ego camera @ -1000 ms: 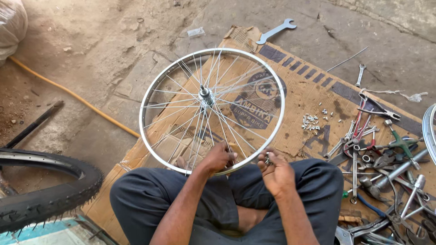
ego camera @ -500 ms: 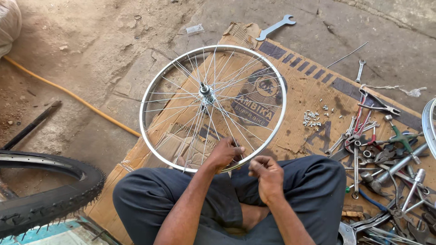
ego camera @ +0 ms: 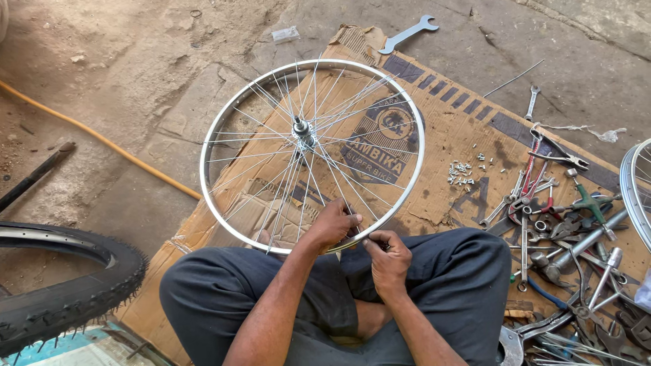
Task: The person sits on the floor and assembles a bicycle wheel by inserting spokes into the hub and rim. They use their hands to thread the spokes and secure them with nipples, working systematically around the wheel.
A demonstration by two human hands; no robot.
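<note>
A silver bicycle wheel rim (ego camera: pixel 224 115) with thin spokes and a central hub (ego camera: pixel 302 129) rests flat on a sheet of brown cardboard (ego camera: pixel 468 122), its near edge on my lap. My left hand (ego camera: pixel 333 224) grips the near rim and a spoke there. My right hand (ego camera: pixel 386 254) is closed just right of it, fingertips pinching a small part at the rim; the part is too small to make out. My legs are crossed in dark trousers.
A pile of spanners, pliers and screwdrivers (ego camera: pixel 569 230) lies at the right. Small spoke nipples (ego camera: pixel 462 173) are scattered on the cardboard. A spanner (ego camera: pixel 407 32) lies at the top. A black knobbly tyre (ego camera: pixel 68 291) sits at the left, beside a yellow hose (ego camera: pixel 102 139). Another rim (ego camera: pixel 637 196) shows at the right edge.
My right hand has moved left to the rim beside my left hand. The wheel has shifted slightly in my lap.
</note>
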